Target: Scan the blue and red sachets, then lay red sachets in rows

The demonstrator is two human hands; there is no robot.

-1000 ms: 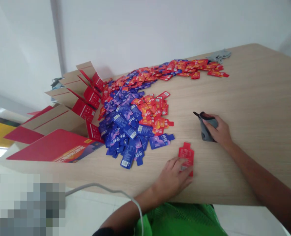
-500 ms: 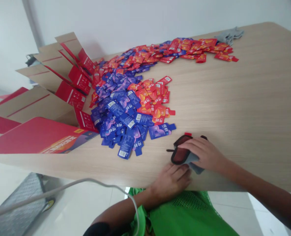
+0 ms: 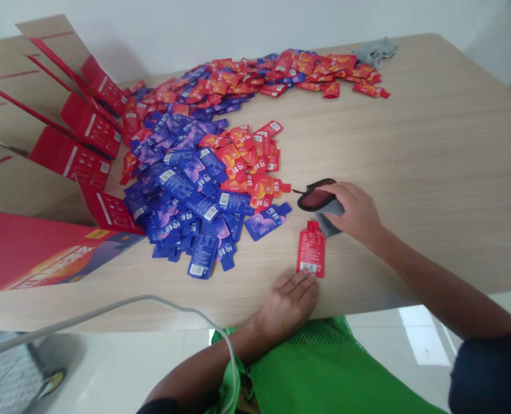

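A red spouted pouch (image 3: 311, 250) lies on the table, barcode side up, its spout pointing away from me. My left hand (image 3: 290, 299) rests its flat fingers on the pouch's near end. Above and right of the pouch, my right hand (image 3: 355, 211) is closed on a dark red, black-edged pad (image 3: 317, 199). A short black cord sticks out from it, and grey cloth (image 3: 330, 225) hangs below it under the same fingers. The pad's exact kind is unclear. Nearby on the left lies a blue pouch (image 3: 266, 223) at the edge of the pile.
Blue pouches (image 3: 182, 178) and red pouches (image 3: 238, 164) are heaped on the left. A long mixed row (image 3: 221, 83) runs along the wall to a grey glove-like cloth (image 3: 375, 53). Open red cartons (image 3: 35, 247) stand at far left. A pale cable (image 3: 152, 298) crosses the near edge.
My right hand has moved away from me with the pad and cloth, uncovering the red pouch. My left hand stays near the table edge, fingers now on the pouch. The view has shifted.
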